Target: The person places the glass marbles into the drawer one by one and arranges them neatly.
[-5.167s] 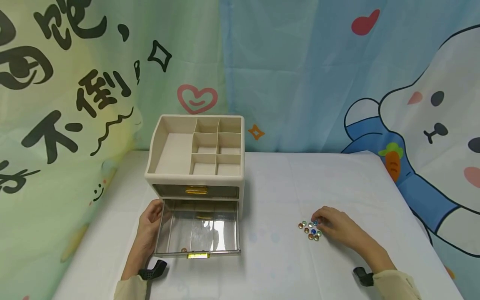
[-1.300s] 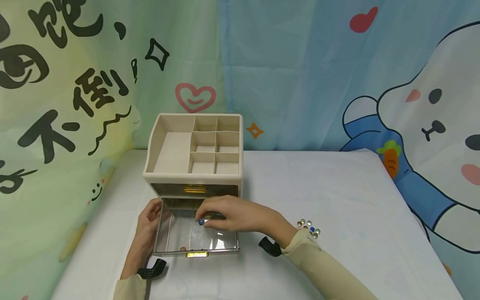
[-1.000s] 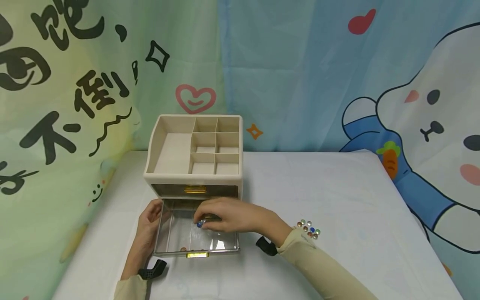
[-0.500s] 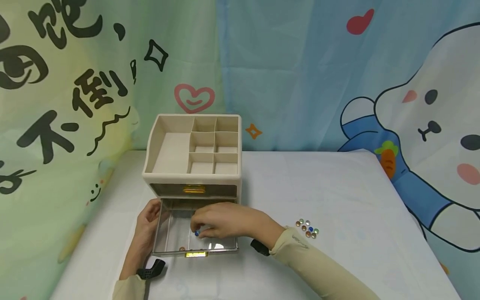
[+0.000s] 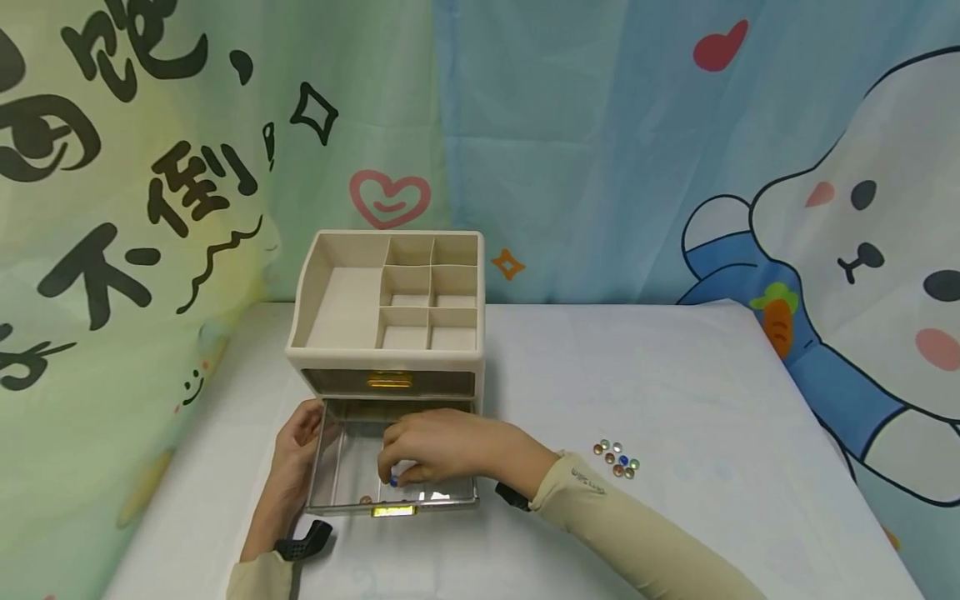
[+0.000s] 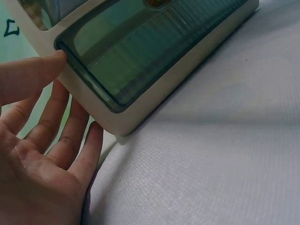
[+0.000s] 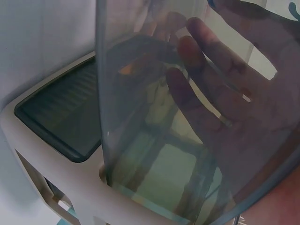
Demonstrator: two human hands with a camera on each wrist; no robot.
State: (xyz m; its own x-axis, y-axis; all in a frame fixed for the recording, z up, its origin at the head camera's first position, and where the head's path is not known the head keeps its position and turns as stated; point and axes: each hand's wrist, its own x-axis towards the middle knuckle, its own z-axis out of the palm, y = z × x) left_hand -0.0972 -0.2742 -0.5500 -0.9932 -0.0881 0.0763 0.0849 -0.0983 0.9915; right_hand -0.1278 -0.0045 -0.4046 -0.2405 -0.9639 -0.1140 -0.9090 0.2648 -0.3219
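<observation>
A cream desktop organizer [image 5: 315, 357] stands on the table with its clear lower drawer [image 5: 318, 467] pulled out. My left hand [image 5: 295, 446] grips the organizer's left side; in the left wrist view the thumb [image 6: 51, 63] lies on the front frame and the fingers reach along the side. Inside the drawer, low near its front, my right hand [image 5: 442, 446] pinches a blue marble [image 5: 393, 481] between thumb and fingers. An orange marble [image 5: 365, 500] lies by the drawer's front wall. The right wrist view shows the right hand [image 7: 243, 79] through the see-through drawer wall.
To the right, several coloured marbles [image 5: 617, 458] lie in a loose cluster on the white tablecloth [image 5: 675, 375]. Above the pulled-out drawer is a shut upper drawer with a gold handle [image 5: 390, 380]. A printed curtain [image 5: 555, 167] hangs behind the table.
My right hand has left the marble cluster with a blue marble and moved left into the drawer. Over the last second it has sunk toward the drawer front. The left hand stays put.
</observation>
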